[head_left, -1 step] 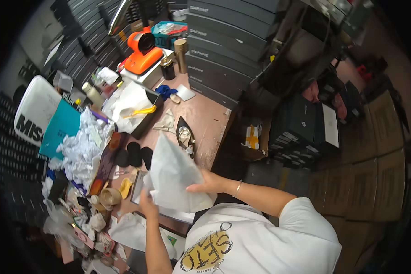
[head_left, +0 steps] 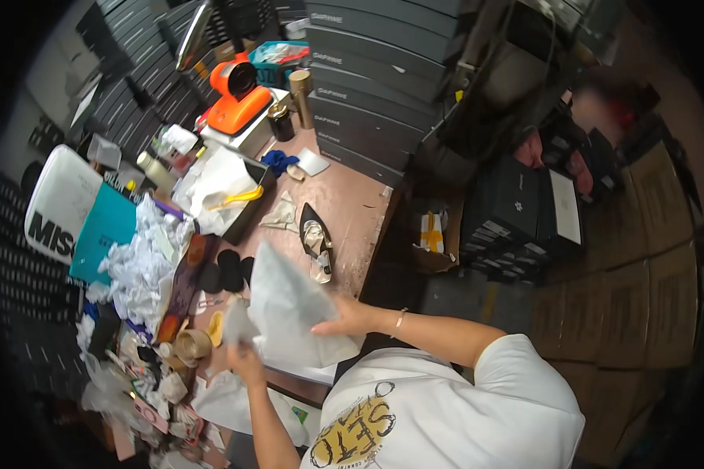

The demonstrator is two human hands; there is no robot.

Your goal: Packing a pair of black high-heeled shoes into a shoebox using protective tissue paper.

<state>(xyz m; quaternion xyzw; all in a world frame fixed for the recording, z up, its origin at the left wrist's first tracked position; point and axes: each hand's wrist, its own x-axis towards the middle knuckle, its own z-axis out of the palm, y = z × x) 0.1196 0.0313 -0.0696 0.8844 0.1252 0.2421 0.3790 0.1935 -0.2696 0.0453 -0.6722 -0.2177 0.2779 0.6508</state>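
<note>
In front of me hangs a thin white paper-like sheet (head_left: pixel 293 316), creased and partly see-through; I cannot tell whether it is a single sheet or a bag. My right hand (head_left: pixel 350 315) grips its right side, thumb on the near face. My left hand (head_left: pixel 245 361) is closed at its lower left edge, fingers partly blurred. Beyond the sheet, a dark pointed shoe (head_left: pixel 315 238) with a pale inside lies on the pinkish table (head_left: pixel 350 199). More white sheeting (head_left: pixel 227 400) lies beside my left forearm.
Stacked dark shoe boxes (head_left: pixel 375 94) rise at the back. Left of the shoe stand an open box of white paper (head_left: pixel 231 187), a heap of crumpled paper (head_left: pixel 145 266) and round black pads (head_left: pixel 228 270). An orange device (head_left: pixel 238 102) stands behind. Cardboard cartons (head_left: pixel 602 313) fill the right.
The sheet and both hands have shifted slightly left and down in view. My left hand has drawn a corner of the sheet out to the left. More of the shoe now shows.
</note>
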